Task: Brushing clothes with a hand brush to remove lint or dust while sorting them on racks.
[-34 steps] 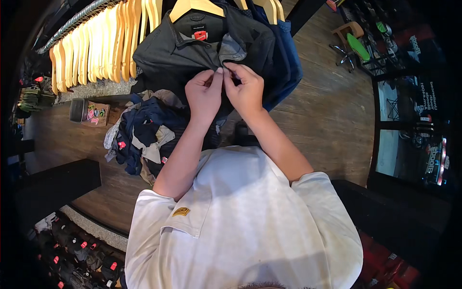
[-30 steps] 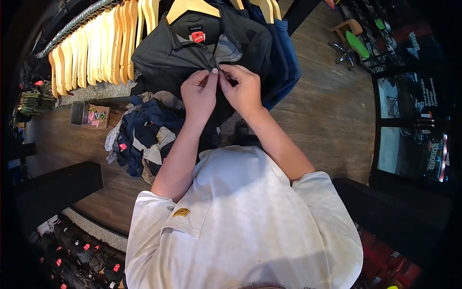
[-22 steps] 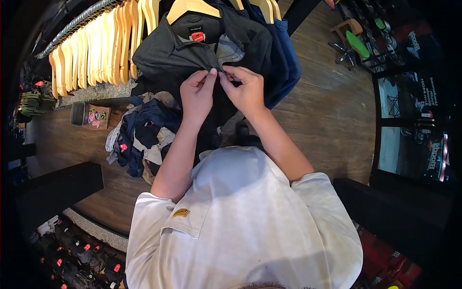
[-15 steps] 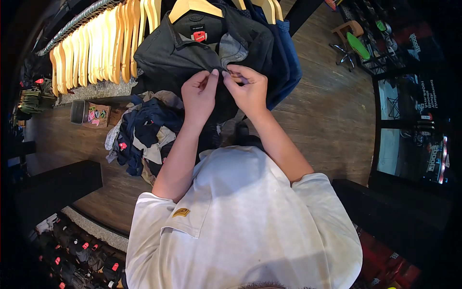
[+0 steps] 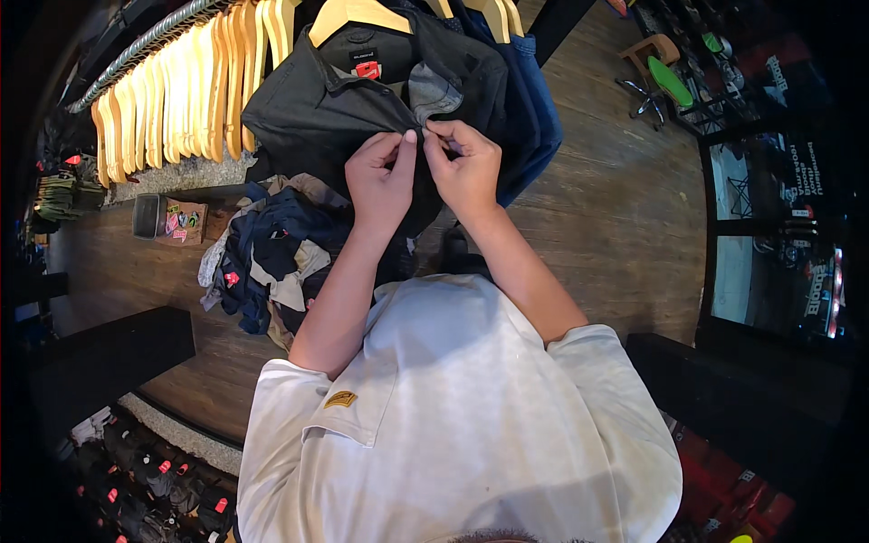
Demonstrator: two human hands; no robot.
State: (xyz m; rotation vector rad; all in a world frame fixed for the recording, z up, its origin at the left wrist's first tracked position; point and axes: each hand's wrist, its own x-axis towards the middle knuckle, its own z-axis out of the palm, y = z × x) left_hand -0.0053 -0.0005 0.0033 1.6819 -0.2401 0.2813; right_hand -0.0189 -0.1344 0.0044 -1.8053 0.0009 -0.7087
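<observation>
Hanging at ten o'clock, a row of pale wooden hangers (image 5: 167, 109) is carried by a ridged grey metal rail (image 5: 149, 47); at nine, a rumpled heap of navy, black and beige clothing (image 5: 282, 237) is seen. Between eleven and twelve, a charcoal-black collared cloth shirt (image 5: 348, 107) is held up by a broad yellowish wooden hanger (image 5: 358, 16). Its front opening is pinched between thumb and fingertips by the bare left hand (image 5: 378, 174) and, just beside, by the bare right hand (image 5: 468, 169); any button there is hidden. The cloth is judged light, limp and unlikely to slip, best gripped at the front edges. At one, blue denim garments (image 5: 539, 118) are hung.
</observation>
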